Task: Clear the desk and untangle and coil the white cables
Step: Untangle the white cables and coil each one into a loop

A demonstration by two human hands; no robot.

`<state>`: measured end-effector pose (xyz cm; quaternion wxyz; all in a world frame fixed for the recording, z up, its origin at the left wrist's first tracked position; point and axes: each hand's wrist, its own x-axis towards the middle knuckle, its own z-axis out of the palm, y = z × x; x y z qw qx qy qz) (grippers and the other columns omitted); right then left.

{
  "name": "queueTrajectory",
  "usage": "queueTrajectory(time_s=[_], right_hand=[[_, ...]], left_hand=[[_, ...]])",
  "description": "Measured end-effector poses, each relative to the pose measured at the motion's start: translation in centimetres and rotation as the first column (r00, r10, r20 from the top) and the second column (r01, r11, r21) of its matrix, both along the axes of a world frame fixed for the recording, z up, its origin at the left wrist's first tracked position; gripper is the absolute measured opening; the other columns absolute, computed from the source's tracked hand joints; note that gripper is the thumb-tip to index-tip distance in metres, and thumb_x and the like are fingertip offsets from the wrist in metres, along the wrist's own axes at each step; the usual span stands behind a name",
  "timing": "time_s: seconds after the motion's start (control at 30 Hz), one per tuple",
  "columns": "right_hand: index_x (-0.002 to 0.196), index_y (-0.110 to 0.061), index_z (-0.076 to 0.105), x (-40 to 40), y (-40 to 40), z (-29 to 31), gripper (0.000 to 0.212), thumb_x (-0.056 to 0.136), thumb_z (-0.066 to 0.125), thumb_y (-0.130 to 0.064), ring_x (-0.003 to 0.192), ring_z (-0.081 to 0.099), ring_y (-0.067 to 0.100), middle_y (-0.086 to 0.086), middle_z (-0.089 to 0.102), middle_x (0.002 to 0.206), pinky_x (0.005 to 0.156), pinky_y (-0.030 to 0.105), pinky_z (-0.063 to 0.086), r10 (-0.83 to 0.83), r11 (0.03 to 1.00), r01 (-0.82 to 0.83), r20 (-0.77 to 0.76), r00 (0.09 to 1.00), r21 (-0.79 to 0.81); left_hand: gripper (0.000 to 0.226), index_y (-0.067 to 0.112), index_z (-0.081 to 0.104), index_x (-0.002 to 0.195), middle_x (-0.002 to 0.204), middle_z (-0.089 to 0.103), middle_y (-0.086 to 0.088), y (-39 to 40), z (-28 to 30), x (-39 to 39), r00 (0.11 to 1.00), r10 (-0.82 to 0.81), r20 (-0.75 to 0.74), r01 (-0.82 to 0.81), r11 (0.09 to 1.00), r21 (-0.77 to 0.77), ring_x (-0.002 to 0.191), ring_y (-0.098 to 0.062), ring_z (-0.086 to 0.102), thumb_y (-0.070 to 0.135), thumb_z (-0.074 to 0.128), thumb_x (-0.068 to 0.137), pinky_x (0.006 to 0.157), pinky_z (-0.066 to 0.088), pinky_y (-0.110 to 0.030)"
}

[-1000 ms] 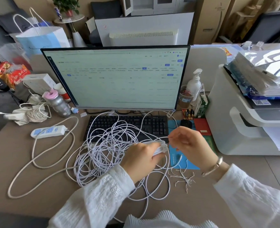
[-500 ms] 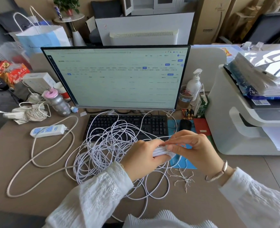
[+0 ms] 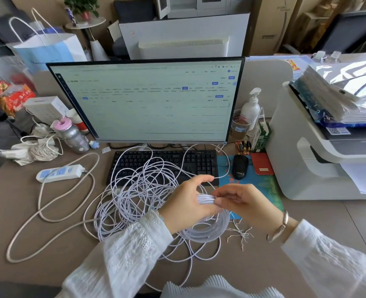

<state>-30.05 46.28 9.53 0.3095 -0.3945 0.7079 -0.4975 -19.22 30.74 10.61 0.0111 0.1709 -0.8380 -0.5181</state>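
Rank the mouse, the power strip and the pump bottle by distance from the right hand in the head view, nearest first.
1. Mouse, just beyond the right hand, on the mat.
2. Pump bottle, farther back, right of the monitor.
3. Power strip, far across on the left.

My left hand [image 3: 189,203] covers part of the coil [image 3: 207,230] I hold, and my right hand [image 3: 245,203] hides where its strands meet my fingers. The tangle of white cable [image 3: 139,190] covers the near keys of the keyboard [image 3: 167,162]. Monitor [image 3: 147,102] text is too blurred to read. The printer [image 3: 319,160] runs off the right edge.
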Motion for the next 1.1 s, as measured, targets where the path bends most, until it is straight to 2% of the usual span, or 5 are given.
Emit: queueTrajectory(time_s=[0.1,0.43,0.83,0.97,1.1], right_hand=[[0.096,-0.017,0.066,-0.1,-0.1,-0.6,0.012,0.093,0.058,-0.024,0.082,0.067,0.013,0.001,0.072,0.089,0.082,0.034,0.054,0.04,0.997,-0.035,-0.06,0.997,0.074],[0.099,-0.003,0.063,-0.3,1.4,-3.7,0.029,0.077,0.075,-0.016,0.072,0.067,0.026,0.015,0.069,0.084,0.068,0.036,0.058,-0.243,0.969,0.14,0.662,0.709,0.205],[0.115,0.009,0.049,-5.6,4.6,-11.1,0.027,0.097,0.054,-0.01,0.05,0.066,0.028,0.021,0.064,0.08,0.039,0.036,0.054,-0.736,0.604,0.643,0.639,0.224,0.471],[0.101,0.008,0.05,-8.5,6.0,-13.4,0.02,0.098,0.052,-0.011,0.072,0.07,0.038,0.025,0.064,0.099,0.032,0.04,0.05,-0.721,0.432,0.713,0.687,-0.095,0.552],[0.117,0.005,0.049,-9.7,5.6,-14.2,0.038,0.093,0.062,-0.02,0.083,0.063,0.037,0.027,0.055,0.109,0.044,0.042,0.056,-0.717,0.354,0.758,0.679,-0.156,0.548]], left_hand=[[0.055,0.016,0.06,0.118,0.068,0.064,0.007,-0.2,-0.3,-0.7,0.995,0.006,0.099,-0.029,0.972,0.233,0.045,0.0,0.051,0.019,0.086,0.07,0.046,0.042,-0.017],[0.026,0.011,0.052,0.068,0.046,0.022,0.007,-1.1,-2.8,-3.8,0.959,0.098,0.265,-0.272,0.573,0.773,0.034,-0.004,0.021,-0.005,0.056,0.089,0.035,0.022,-0.017],[0.008,0.012,0.06,0.098,0.104,0.063,-0.012,0.1,-8.8,-4.2,0.82,0.075,0.567,-0.467,0.66,0.588,0.097,-0.027,0.063,0.018,0.058,0.093,0.09,0.052,-0.044],[0.021,0.004,0.056,0.112,0.101,0.065,-0.015,-0.9,-10.4,-2.3,0.777,0.116,0.619,-0.531,0.649,0.545,0.088,-0.028,0.067,0.01,0.058,0.092,0.087,0.054,-0.045],[0.025,0.0,0.057,0.114,0.095,0.067,-0.015,-2.2,-11.6,-0.7,0.75,0.181,0.637,-0.58,0.642,0.501,0.083,-0.027,0.068,0.007,0.059,0.09,0.08,0.056,-0.04]])
